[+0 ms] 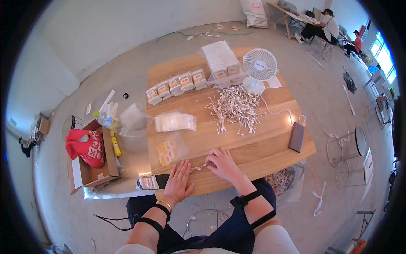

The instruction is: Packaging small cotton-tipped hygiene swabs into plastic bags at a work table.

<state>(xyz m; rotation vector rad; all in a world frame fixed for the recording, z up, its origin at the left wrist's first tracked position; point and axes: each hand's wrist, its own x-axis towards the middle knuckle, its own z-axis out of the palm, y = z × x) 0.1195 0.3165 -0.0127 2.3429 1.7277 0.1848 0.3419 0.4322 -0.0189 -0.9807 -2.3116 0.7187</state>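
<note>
At the left, a clear case (148, 183) of swabs, with a black part beside it, seems to jut past the edge of the counter (277, 111); a bump from the left wrist could tip it off. Beyond it lie yellow cards (166, 153) and clear bags (175, 122), light enough that a draught or a sleeve might scatter them.

The left hand (179, 182) lies palm down by the near edge, fingers straight and pointing forward, forearm angled in from below. Just right of its fingertips, a few loose swabs (198, 168) lie on the counter, between the hands; an uneven push could roll them apart. The right hand (221, 164) bends inward over their right end, fingers curled; whether it pinches one I cannot tell.

Farther right, the pile (237, 109) sprawls below the fan (259, 65). A snagged cable (277, 111) could drag the fan or the power bank (297, 137).
</note>
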